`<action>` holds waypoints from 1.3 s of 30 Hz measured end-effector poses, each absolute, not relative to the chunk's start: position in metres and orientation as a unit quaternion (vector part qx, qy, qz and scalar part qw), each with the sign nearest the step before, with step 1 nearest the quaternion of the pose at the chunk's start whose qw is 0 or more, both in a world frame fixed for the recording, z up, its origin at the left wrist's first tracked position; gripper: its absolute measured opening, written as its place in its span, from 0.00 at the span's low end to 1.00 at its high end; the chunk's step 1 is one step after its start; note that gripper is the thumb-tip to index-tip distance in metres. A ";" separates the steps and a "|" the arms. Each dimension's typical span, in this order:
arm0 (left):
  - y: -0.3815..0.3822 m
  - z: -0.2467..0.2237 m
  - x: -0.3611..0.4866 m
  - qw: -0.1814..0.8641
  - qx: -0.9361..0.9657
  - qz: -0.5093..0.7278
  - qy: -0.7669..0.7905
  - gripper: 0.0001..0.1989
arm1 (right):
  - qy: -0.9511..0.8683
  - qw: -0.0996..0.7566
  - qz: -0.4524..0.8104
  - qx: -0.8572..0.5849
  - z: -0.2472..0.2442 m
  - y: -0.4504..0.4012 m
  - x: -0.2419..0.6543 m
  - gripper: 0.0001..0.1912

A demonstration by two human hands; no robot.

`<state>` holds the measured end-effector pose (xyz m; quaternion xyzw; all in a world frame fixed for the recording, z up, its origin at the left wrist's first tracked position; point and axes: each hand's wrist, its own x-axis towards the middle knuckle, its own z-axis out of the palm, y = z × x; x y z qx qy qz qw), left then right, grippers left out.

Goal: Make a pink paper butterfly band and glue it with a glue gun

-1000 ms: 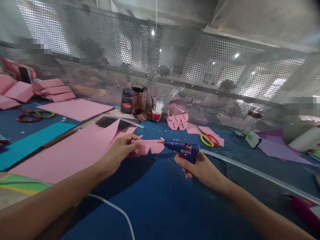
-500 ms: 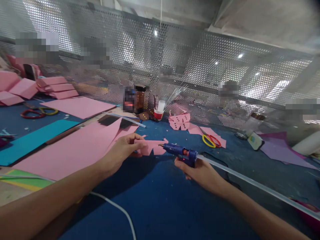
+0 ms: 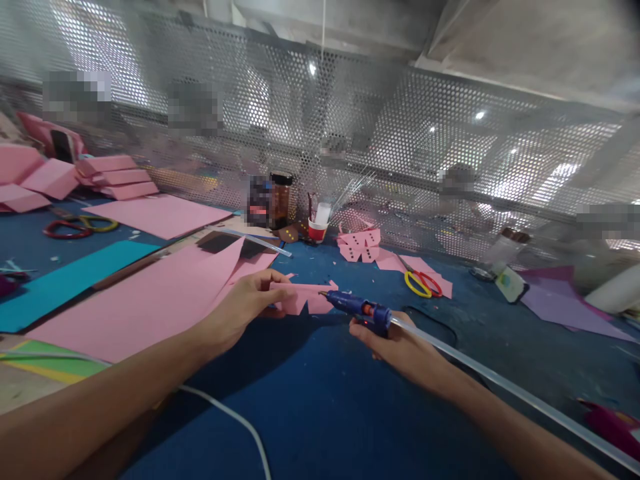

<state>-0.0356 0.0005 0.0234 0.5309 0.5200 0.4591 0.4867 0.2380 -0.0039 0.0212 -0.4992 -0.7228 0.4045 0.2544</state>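
Observation:
My left hand (image 3: 257,297) pinches the left end of a small cut piece of pink paper (image 3: 307,298), held just above the blue table. My right hand (image 3: 387,337) is wrapped round a blue glue gun (image 3: 357,307), whose small red light is lit. Its metal nozzle points left and meets the paper near its right end; whether it touches cannot be made out. From the back of the gun a long clear glue stick (image 3: 475,353) runs out to the lower right.
Large pink sheets (image 3: 135,300) and a teal strip (image 3: 80,280) lie left. Scissors with red and yellow handles (image 3: 424,283) rest right of a pink cut-out (image 3: 359,245). Behind stand a red-and-white cup (image 3: 317,230) and a perforated metal screen (image 3: 380,120). A white cable (image 3: 235,413) crosses the front.
The glue gun's rear has swung slightly, so the glue stick slopes more steeply down to the right. The left hand still pinches the pink paper, almost unmoved.

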 end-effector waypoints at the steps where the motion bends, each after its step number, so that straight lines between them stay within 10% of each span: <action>1: 0.000 0.023 -0.036 0.488 0.532 0.459 0.519 0.13 | -0.723 0.255 0.403 -0.500 0.021 -0.003 0.238 0.21; 39: 0.001 0.024 -0.039 0.487 0.536 0.464 0.510 0.13 | -0.723 0.277 0.406 -0.485 0.015 -0.002 0.240 0.21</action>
